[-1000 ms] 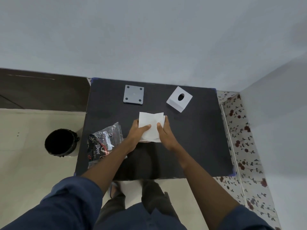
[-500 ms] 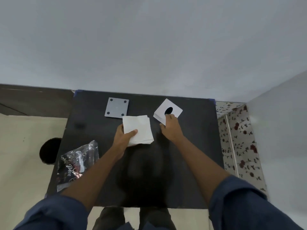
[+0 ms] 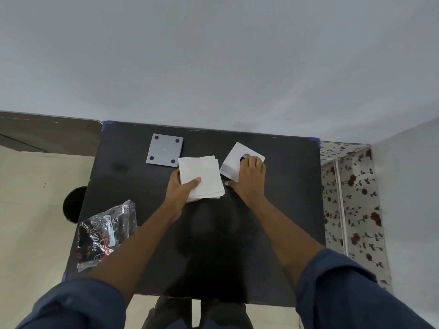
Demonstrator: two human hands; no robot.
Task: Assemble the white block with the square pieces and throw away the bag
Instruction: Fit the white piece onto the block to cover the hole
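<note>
While left hand (image 3: 181, 189) gripped white block (image 3: 201, 178) | right hand (image 3: 249, 173) had left it, closing on holed square piece (image 3: 234, 160) | lidding next

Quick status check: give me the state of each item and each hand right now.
left hand: gripping the white stack
white stack: held, slightly fanned
right hand: fingers on the white piece
white piece: on the table, hole partly covered
grey plate: flat, untouched
bag: crumpled on the table, not discarded
bin: partly hidden
</note>
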